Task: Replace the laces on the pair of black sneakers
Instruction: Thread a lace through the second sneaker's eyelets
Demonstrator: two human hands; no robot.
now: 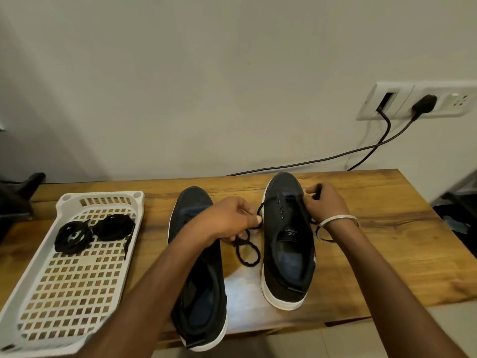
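Two black sneakers with white soles stand on the wooden table, toes toward the wall. The left sneaker (198, 270) lies partly under my left forearm. The right sneaker (289, 241) has a black lace (247, 250) threaded through its lowest eyelets, with one end looping on the table between the shoes. My left hand (227, 220) pinches that lace on the shoe's left side. My right hand (325, 200), with a silver bangle at the wrist, grips the other lace end on the shoe's right side. Two coiled black laces (95, 232) lie in the white basket.
A white perforated plastic basket (67, 288) sits at the table's left. Behind, a wall socket panel (413, 102) has a black plug, and two cables run down behind the table (387, 241). A dark object stands at the far left, and the table's front edge is near me.
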